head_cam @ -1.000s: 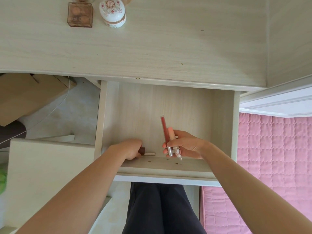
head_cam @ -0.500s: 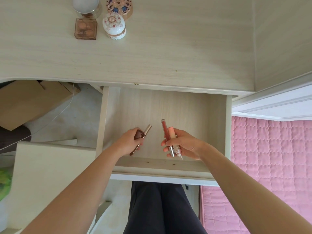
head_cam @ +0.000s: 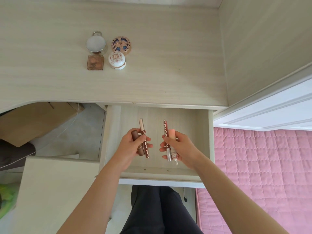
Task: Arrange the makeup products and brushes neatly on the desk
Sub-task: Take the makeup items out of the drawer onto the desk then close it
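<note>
Your left hand [head_cam: 133, 146] curls round a short brown lipstick [head_cam: 135, 135] and a long brown gloss tube [head_cam: 141, 127]; your right hand [head_cam: 179, 147] grips a red gloss tube [head_cam: 165, 129] and a peach stick [head_cam: 172, 134]; both hover over the open drawer [head_cam: 210, 141]. At eleven o'clock on the surface [head_cam: 168, 68] stand a jar [head_cam: 95, 43], patterned compact [head_cam: 121, 44], white pot [head_cam: 117, 60] and square palette [head_cam: 95, 62]. Two slim tubes per hand may slip, or roll once released; a hurried reach could knock that group.

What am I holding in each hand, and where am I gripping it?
Left hand grips a long brown tube and a short brown tube around their middles. Right hand grips a red tube mid-length, a peach tube alongside it.
</note>
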Demonstrator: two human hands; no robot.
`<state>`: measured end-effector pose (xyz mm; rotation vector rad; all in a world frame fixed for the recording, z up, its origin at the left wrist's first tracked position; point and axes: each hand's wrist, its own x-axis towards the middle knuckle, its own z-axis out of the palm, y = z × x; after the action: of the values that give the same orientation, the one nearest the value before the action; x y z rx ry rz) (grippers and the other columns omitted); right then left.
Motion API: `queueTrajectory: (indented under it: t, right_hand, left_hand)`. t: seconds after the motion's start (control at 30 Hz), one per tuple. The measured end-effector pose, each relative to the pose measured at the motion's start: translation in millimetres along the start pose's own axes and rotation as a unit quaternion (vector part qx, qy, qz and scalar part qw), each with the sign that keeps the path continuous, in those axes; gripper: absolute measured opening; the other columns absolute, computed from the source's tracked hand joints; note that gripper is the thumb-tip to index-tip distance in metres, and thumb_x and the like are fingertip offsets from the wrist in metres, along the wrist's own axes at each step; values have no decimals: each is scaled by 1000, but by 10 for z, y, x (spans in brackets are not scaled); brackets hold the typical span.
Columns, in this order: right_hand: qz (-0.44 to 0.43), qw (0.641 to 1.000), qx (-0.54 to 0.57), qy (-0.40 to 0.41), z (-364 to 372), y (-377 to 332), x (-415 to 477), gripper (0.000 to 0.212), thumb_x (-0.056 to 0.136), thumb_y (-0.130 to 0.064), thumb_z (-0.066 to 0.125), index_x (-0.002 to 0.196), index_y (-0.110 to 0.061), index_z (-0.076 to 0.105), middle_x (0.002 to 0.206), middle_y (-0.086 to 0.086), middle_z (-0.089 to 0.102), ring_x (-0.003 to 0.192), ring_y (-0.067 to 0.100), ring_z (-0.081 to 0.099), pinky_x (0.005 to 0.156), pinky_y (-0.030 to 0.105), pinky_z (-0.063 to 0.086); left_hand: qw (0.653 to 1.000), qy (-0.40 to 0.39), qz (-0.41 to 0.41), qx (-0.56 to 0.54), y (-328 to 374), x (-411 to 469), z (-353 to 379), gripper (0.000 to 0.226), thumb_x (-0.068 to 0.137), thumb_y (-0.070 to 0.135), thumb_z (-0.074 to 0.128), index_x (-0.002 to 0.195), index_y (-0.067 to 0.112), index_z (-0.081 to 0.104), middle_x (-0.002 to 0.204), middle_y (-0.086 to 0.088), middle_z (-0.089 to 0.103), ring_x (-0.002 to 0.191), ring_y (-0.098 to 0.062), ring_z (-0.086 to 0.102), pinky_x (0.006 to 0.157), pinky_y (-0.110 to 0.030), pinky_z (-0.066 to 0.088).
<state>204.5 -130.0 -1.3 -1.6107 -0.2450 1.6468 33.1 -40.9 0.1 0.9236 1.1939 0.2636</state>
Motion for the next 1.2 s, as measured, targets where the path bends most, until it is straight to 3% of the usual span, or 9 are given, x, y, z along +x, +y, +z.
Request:
queueTrajectory:
  t: [0.3,0.47,0.7,0.83,0.93,1.1,1.2]
  right_hand:
    - [2,998,35,43,92,-287,-93,13,91,-16,60,103,-10,62,86,13,71,79,25,72,69,45,59]
    - [1,996,52,71,160,-651,19,13,90,-14,61,102,-9,62,87,11,65,72,21,71,67,46,60]
    - [-29,995,41,82,205,-1286,349,15,89,-15,63,101,-7,63,87,12,65,77,25,72,73,52,58]
    - [-50,993,-15,104,210,-1610,602,11,88,-18,63,97,-12,65,89,9,72,78,19,72,59,32,56]
    - [-46,993,-17,112,213,-1859,808,9,87,-14,63,96,-10,66,85,8,72,75,20,69,63,34,57]
    - [-33,992,-37,120,202,-2203,1116,12,88,-10,61,98,-6,64,84,9,70,73,22,68,70,43,59]
    - [-27,989,-70,131,192,-2347,1266,6,86,-7,61,92,-8,63,84,11,68,70,24,67,68,42,58]
  left_hand:
    - [999,33,9,-19,399,-35,89,14,91,12,61,105,16,60,97,-7,69,85,-26,69,77,-45,53]
    - [999,25,7,-25,763,168,100,11,89,11,64,99,17,63,86,-8,65,76,-23,65,69,-40,50]
    - [999,-3,24,22,1342,643,104,16,91,12,60,107,13,59,90,-4,74,77,-21,68,68,-37,50]
    - [998,-2,32,46,1642,952,112,13,94,10,56,107,11,56,91,-5,74,76,-20,72,59,-29,50]
    - [998,8,32,61,1849,1174,138,14,94,10,56,107,10,56,91,-7,74,72,-20,72,52,-25,51]
    - [993,33,42,103,2108,1514,200,17,90,9,60,106,9,58,93,-9,72,82,-26,70,63,-33,53]
    - [986,57,48,151,2215,1677,214,8,86,9,62,85,15,57,90,-13,67,86,-31,69,68,-37,53]
